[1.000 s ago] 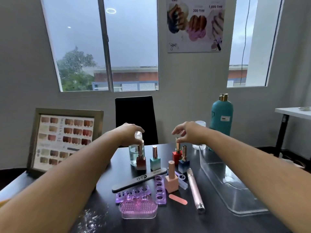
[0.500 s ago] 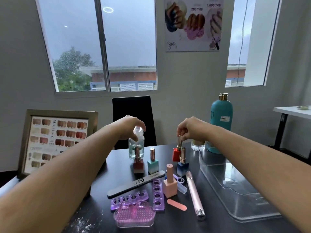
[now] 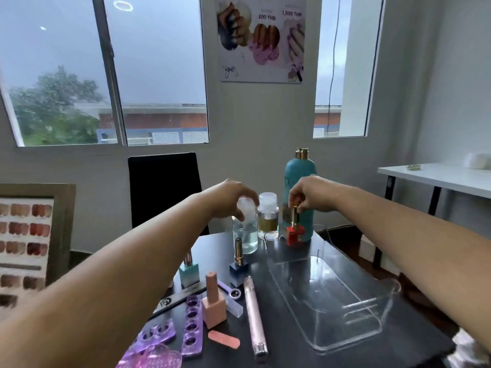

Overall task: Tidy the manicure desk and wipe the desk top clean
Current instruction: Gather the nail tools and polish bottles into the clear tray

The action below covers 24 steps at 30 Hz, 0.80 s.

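My left hand grips the white cap of a clear liquid bottle, lifted near the desk's far edge. My right hand pinches the gold cap of a red nail polish bottle and holds it in the air in front of the teal bottle. On the black desk stand a teal polish, a navy polish and a peach polish. A clear acrylic tray lies at the right, with nothing in it.
A black nail file, purple toe separators, a pink brush pad, a pink pen-shaped tool and a small pink file lie near the front. A gold-labelled jar stands at the back. A framed colour chart leans at left.
Both hands have lifted their bottles off the desk and moved right. The red polish now hangs near the teal bottle. The view has swung to the right.
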Each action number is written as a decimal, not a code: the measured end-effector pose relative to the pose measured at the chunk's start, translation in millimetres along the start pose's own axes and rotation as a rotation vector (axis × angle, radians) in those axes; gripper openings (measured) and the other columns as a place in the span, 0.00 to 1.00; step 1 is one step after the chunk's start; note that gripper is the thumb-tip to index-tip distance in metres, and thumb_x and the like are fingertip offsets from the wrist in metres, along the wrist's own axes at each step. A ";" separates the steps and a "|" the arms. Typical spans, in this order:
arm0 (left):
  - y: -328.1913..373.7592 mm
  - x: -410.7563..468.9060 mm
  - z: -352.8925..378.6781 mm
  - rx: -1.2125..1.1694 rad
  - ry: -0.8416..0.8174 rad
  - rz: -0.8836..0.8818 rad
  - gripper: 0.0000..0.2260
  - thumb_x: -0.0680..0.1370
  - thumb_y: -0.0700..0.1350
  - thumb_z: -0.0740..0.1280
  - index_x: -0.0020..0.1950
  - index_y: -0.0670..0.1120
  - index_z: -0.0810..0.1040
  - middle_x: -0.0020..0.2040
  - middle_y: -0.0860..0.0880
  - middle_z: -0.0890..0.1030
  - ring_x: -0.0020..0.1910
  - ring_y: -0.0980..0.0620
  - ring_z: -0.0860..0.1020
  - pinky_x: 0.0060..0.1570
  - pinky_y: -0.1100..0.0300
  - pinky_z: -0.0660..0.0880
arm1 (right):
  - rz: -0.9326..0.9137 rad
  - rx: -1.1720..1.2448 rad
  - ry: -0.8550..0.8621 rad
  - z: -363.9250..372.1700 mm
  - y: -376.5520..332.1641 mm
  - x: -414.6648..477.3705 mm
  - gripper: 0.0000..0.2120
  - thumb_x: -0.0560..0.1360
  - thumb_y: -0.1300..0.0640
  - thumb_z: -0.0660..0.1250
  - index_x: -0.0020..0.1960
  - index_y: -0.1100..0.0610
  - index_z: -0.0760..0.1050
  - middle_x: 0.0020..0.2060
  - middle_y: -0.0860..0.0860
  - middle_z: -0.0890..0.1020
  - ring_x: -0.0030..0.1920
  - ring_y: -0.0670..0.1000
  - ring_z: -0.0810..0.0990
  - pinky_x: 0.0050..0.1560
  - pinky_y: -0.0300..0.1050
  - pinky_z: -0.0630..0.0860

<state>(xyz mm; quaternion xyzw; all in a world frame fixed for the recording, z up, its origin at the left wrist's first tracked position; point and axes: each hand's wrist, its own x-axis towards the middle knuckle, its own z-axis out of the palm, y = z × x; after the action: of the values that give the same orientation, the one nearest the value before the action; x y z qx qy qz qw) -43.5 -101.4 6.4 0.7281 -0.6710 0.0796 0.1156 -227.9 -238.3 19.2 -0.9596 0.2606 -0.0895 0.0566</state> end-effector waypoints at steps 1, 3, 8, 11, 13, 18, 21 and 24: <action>3.5 4.6 4.1 -0.004 -0.004 0.011 0.21 0.68 0.41 0.75 0.58 0.55 0.78 0.58 0.51 0.78 0.49 0.56 0.67 0.50 0.64 0.62 | 0.006 -0.010 -0.011 2.0 5.3 -0.3 0.08 0.70 0.64 0.72 0.48 0.56 0.82 0.44 0.50 0.83 0.46 0.49 0.80 0.53 0.45 0.78; 8.7 12.9 10.8 -0.017 -0.013 0.024 0.21 0.68 0.41 0.75 0.58 0.55 0.78 0.59 0.50 0.78 0.48 0.56 0.67 0.50 0.63 0.63 | 0.008 -0.024 -0.026 7.1 14.6 -0.2 0.08 0.69 0.65 0.72 0.46 0.55 0.82 0.42 0.49 0.81 0.44 0.49 0.79 0.51 0.44 0.78; 15.7 27.0 20.4 -0.032 -0.043 0.025 0.22 0.68 0.41 0.75 0.58 0.56 0.77 0.59 0.49 0.78 0.51 0.54 0.70 0.51 0.61 0.64 | 0.014 0.006 -0.041 18.3 28.6 4.0 0.08 0.70 0.65 0.72 0.46 0.54 0.82 0.38 0.48 0.81 0.39 0.46 0.78 0.44 0.39 0.74; 15.7 31.1 24.7 -0.035 -0.041 0.016 0.22 0.69 0.41 0.74 0.60 0.56 0.77 0.61 0.49 0.77 0.58 0.49 0.72 0.53 0.60 0.64 | 0.007 0.031 -0.028 22.6 30.7 6.1 0.09 0.71 0.66 0.70 0.47 0.54 0.82 0.37 0.48 0.80 0.39 0.46 0.77 0.38 0.35 0.71; 14.2 31.9 27.3 -0.023 -0.045 0.007 0.22 0.70 0.41 0.74 0.61 0.57 0.76 0.62 0.49 0.77 0.59 0.48 0.73 0.54 0.60 0.64 | 0.000 0.052 -0.012 24.1 31.6 5.8 0.10 0.71 0.66 0.70 0.47 0.53 0.82 0.38 0.49 0.81 0.39 0.47 0.78 0.37 0.32 0.69; 14.7 22.5 21.4 -0.023 -0.015 -0.023 0.26 0.70 0.42 0.74 0.66 0.54 0.72 0.65 0.48 0.76 0.64 0.48 0.73 0.63 0.56 0.66 | -0.020 0.025 0.076 8.2 27.4 -1.3 0.10 0.70 0.62 0.73 0.50 0.52 0.81 0.41 0.48 0.81 0.43 0.47 0.80 0.44 0.36 0.74; 14.0 6.1 1.5 -0.001 -0.007 -0.027 0.27 0.70 0.45 0.74 0.67 0.55 0.71 0.65 0.48 0.76 0.64 0.49 0.73 0.62 0.58 0.66 | -0.056 0.063 0.118 -6.5 15.7 -7.8 0.10 0.70 0.60 0.73 0.50 0.52 0.81 0.42 0.47 0.82 0.43 0.44 0.80 0.45 0.35 0.74; 3.3 -22.6 -24.6 0.009 -0.011 -0.063 0.24 0.70 0.47 0.74 0.65 0.54 0.73 0.64 0.49 0.77 0.62 0.51 0.74 0.62 0.58 0.67 | -0.138 0.118 0.128 -11.4 -10.0 -11.8 0.09 0.70 0.58 0.73 0.50 0.51 0.81 0.42 0.45 0.83 0.44 0.39 0.80 0.43 0.30 0.73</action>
<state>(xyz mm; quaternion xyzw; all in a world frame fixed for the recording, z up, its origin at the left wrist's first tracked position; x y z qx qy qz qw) -47.7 -73.2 24.2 0.7499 -0.6478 0.0748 0.1112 -235.3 -224.4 30.2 -0.9626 0.1914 -0.1692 0.0899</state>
